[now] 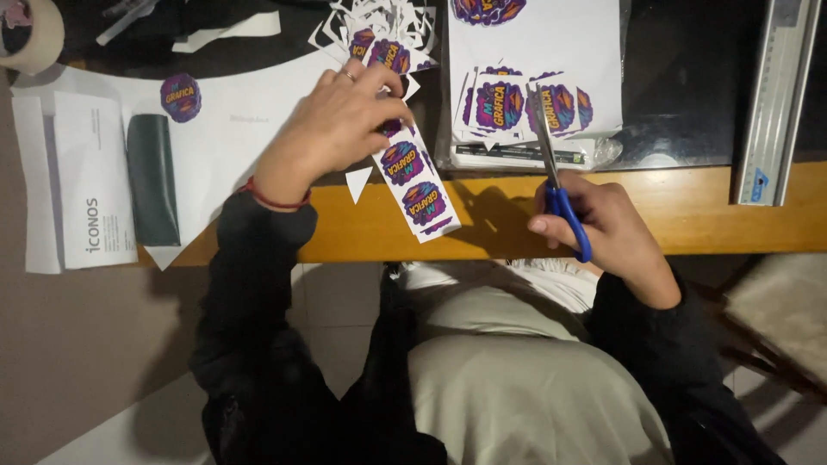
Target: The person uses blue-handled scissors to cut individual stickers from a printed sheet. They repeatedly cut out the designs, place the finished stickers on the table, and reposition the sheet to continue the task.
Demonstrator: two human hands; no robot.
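Wooden desk edge (689, 215) runs across the middle of the frame, dark glass top behind it, dim light, tiled floor below. Head view only. Left hand (340, 129), centre-left, closed in a pinch over a long strip of round purple stickers (413, 181); the strip's near end hangs past the desk edge, probably so its free end is clear for the blades. Right hand (603, 228), centre-right, fingers curled shut through the blue handles of scissors (551, 164); blades point up-frame, look nearly closed, not touching the strip, well to its right. Above the blades, a stack of already trimmed stickers (517, 108) sits on a white sheet (560, 43) at upper centre. White paper offcuts (379, 21) are heaped above the left hand; one triangular scrap (357, 182) lies just beside the wrist. Upper left: tape roll (34, 34), one loose sticker (181, 96), dark green case (152, 176), folded white envelopes (82, 189). Metal ruler (775, 95) at upper right.
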